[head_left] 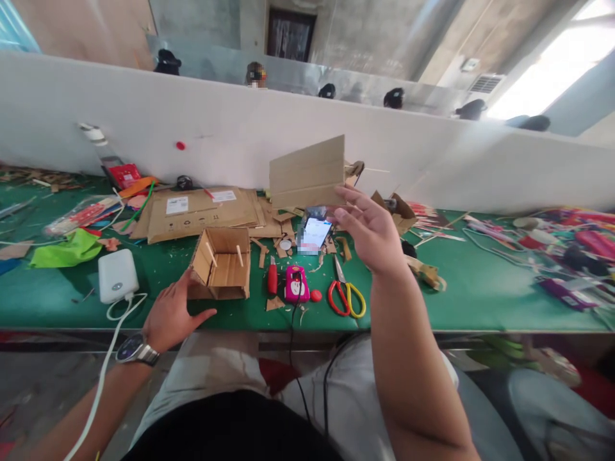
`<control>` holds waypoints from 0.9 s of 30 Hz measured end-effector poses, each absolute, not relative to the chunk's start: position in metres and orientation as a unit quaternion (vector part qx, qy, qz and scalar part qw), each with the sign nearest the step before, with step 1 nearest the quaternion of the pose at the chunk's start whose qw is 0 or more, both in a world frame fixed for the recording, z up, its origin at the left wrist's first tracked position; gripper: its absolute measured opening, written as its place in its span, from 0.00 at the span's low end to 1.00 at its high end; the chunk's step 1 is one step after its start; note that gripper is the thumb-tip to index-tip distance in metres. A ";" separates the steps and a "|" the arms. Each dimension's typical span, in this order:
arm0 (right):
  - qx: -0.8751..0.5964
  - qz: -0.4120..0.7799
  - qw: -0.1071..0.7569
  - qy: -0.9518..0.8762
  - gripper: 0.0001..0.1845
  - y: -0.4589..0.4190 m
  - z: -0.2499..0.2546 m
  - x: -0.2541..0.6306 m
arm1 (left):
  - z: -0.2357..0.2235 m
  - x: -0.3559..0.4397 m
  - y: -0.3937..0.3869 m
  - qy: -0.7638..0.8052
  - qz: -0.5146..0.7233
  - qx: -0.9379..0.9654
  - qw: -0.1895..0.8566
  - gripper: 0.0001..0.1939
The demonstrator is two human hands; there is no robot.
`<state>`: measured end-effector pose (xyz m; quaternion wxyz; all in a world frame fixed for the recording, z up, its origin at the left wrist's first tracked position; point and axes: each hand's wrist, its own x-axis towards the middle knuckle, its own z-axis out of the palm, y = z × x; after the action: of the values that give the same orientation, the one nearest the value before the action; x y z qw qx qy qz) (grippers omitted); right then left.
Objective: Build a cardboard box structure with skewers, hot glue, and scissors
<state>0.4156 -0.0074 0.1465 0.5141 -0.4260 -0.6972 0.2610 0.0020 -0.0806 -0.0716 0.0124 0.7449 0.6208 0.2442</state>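
Lying between box and scissors: red cutter, pink device.

No txt you can read: labels on the flat cardboard too blurry, its printed icons tiny; phone screen ditto.

Craft workshop: scissors, cardboard scraps, green bench
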 end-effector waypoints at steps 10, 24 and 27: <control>-0.427 0.327 0.543 -0.645 0.27 -0.013 0.104 0.410 | -0.058 0.038 -0.068 0.673 0.226 0.704 -0.015 0.29; -0.439 0.325 0.613 -0.571 0.23 -0.015 0.082 0.421 | -0.057 0.024 -0.076 0.738 0.242 0.630 -0.029 0.19; -0.440 0.310 0.628 -0.562 0.20 -0.014 0.081 0.421 | -0.055 0.013 -0.081 0.745 0.242 0.620 -0.053 0.20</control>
<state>0.4211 -0.0138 0.0806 0.6278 -0.4402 -0.5622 0.3098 0.0127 -0.0815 -0.0548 -0.0534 0.6198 0.7446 0.2421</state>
